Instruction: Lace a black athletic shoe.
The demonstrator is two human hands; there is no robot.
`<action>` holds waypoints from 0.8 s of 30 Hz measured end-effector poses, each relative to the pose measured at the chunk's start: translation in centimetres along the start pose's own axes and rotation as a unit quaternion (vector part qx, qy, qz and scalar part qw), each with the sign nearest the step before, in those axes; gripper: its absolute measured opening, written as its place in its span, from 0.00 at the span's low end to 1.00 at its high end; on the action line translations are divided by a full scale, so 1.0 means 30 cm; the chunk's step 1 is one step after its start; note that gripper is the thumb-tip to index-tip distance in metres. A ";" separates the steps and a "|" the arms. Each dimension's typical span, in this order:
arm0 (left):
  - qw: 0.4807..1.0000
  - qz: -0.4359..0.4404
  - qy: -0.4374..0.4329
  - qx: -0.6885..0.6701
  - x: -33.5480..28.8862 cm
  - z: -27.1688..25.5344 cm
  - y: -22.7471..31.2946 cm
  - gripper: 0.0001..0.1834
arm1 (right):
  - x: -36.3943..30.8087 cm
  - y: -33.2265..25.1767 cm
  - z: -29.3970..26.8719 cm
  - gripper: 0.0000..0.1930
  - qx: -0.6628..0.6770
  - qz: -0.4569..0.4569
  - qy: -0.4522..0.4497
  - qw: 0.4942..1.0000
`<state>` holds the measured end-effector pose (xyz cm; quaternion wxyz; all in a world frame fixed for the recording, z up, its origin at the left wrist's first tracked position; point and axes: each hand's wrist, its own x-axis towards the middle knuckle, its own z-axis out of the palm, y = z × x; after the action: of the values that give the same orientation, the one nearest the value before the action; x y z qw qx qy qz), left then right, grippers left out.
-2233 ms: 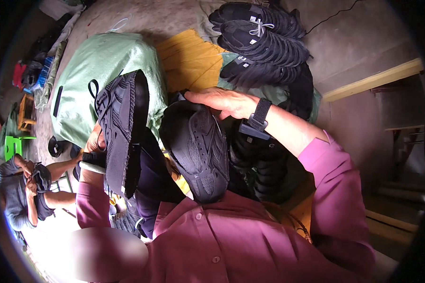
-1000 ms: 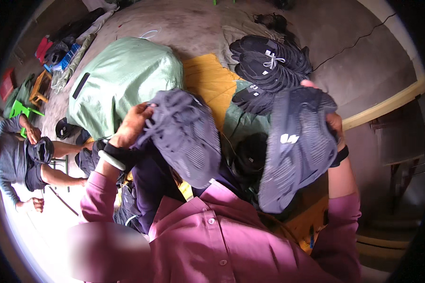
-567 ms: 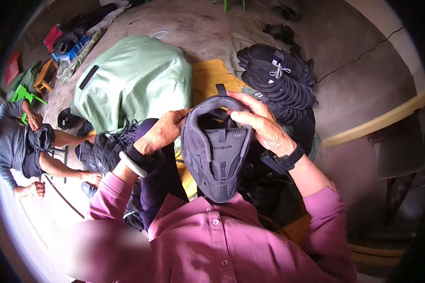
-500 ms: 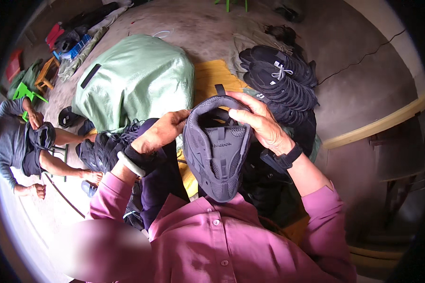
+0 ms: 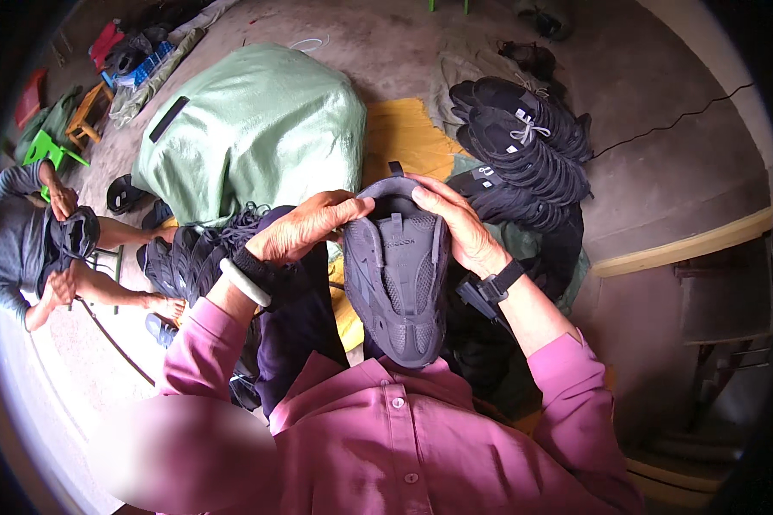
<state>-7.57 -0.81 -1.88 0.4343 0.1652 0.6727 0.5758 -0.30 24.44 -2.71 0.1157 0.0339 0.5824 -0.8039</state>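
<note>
The shoe upper [image 5: 395,275] is showing a dark grey-purple, with mesh panels patterned in small holes. The person's shirt sleeves [image 5: 567,386] are showing plain magenta-pink, with matching buttons down the front. A black watch strap [image 5: 500,280] is ringing the right wrist, and a pale band [image 5: 242,283] the left. The stacked shoe uppers [image 5: 524,146] are looking black, one carrying a light grey lace. The big sack [image 5: 258,129] is showing pale green with a black stripe, beside a mustard-yellow cloth [image 5: 404,137]. The small stool [image 5: 47,148] is glowing bright green.

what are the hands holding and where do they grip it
Both hands hold one dark grey shoe: the left hand and right hand grip its far end, one on each side.
</note>
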 end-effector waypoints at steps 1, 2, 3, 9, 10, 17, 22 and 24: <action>1.000 0.007 -0.005 -0.004 0.020 -0.009 -0.007 0.40 | 0.012 0.009 -0.003 0.27 0.002 0.013 0.006 1.000; 1.000 -0.005 0.002 0.004 0.037 -0.015 -0.019 0.39 | 0.020 0.017 -0.007 0.27 0.006 0.012 0.002 1.000; 1.000 0.015 0.010 0.008 0.049 -0.022 -0.031 0.35 | 0.031 0.025 -0.010 0.27 0.008 0.019 0.005 1.000; 0.980 0.063 0.043 0.185 0.096 -0.020 -0.055 0.26 | 0.053 0.063 -0.029 0.27 0.014 0.053 -0.005 0.998; 0.953 0.091 0.047 0.285 0.103 -0.016 -0.045 0.26 | 0.048 0.072 -0.032 0.27 0.023 0.049 -0.005 0.999; 0.764 0.025 0.159 0.625 0.070 0.060 -0.062 0.20 | 0.046 0.097 -0.042 0.27 0.040 0.043 -0.013 0.998; 0.765 0.085 0.155 0.619 0.068 0.034 -0.121 0.25 | 0.053 0.104 -0.021 0.26 0.070 0.060 -0.002 0.996; 0.799 0.132 0.191 0.554 0.061 0.047 -0.136 0.27 | 0.053 0.109 -0.014 0.25 0.061 0.061 0.004 0.996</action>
<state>-6.38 0.24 -6.30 0.0510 0.3515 0.9180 0.1768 -1.16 23.64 -6.19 0.1597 0.0798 0.5297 -0.8292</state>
